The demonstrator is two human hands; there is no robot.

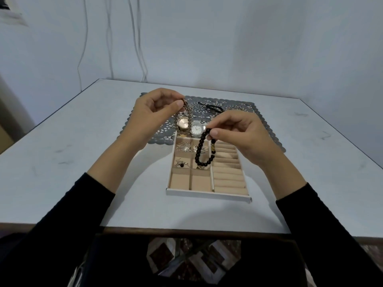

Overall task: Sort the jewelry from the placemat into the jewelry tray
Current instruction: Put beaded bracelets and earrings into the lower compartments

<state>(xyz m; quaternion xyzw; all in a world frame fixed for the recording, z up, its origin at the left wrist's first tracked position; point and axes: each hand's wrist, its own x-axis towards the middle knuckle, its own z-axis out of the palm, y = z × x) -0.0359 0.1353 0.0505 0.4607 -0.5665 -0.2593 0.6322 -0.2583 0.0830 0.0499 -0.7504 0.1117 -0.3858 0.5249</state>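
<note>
A beige jewelry tray [208, 195] with a white rim lies on the table, its far end on the grey lace placemat [263, 121]. My right hand [244, 137] pinches a black bead bracelet [200, 151], which hangs over the tray's middle compartments. My left hand [153, 114] holds a gold-toned watch [184, 123] by its band above the placemat. A silver watch [196, 129] sits at the tray's far end. Silver leaf pieces [183, 147] and an earring pair [180, 164] lie in the left compartments. A black cord item [211, 107] rests on the placemat.
The tray's two nearest small compartments [190, 181] hold nothing, and ring rolls [228, 168] fill its right side. The pale table [83, 154] ends at a dark front edge close to my body. A wall with hanging cables stands behind.
</note>
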